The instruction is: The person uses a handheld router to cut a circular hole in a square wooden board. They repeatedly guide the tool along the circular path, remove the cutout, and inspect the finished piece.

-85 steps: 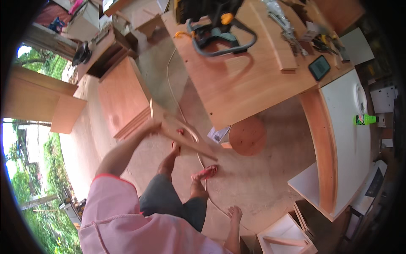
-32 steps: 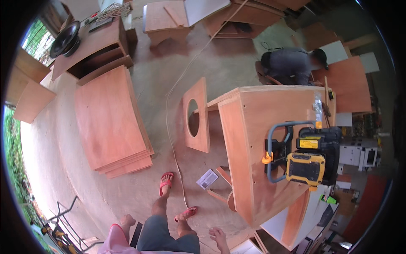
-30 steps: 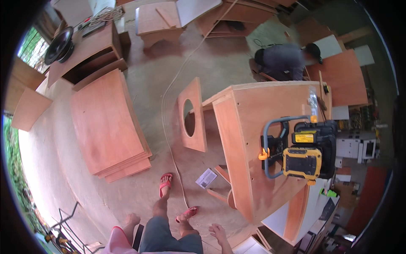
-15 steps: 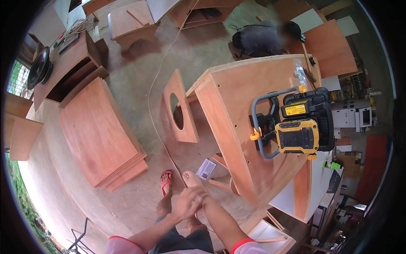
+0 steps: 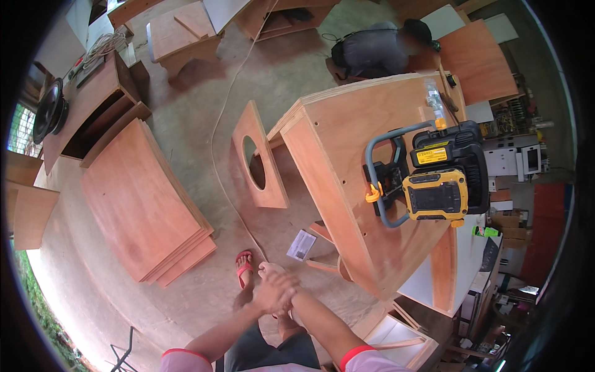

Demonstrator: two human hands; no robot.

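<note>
My two hands meet in front of my body, above the floor. My left hand (image 5: 271, 296) lies across my right wrist, its fingers wrapped round it. Just beyond, my right hand (image 5: 270, 270) is closed, and I make out nothing in it. A pale cord (image 5: 214, 149) runs along the floor to near my right hand. Beside my hands a printed sheet (image 5: 301, 245) lies on the floor. Right of it stands a large plywood box (image 5: 334, 173), bearing a yellow and black work light or radio (image 5: 436, 195) with a grey tube frame.
A plywood panel with a round hole (image 5: 273, 180) leans by the box. Stacked plywood sheets (image 5: 136, 204) lie at left. Behind them a speaker driver (image 5: 51, 111) rests against a wooden cabinet (image 5: 93, 108). A person (image 5: 375, 53) crouches beyond the box. An open white-lined box (image 5: 396, 338) stands at lower right.
My clasped hands have shifted slightly, the right one drawn a little nearer and left. The whole view has turned slightly. The crouching person's head has moved a little.
</note>
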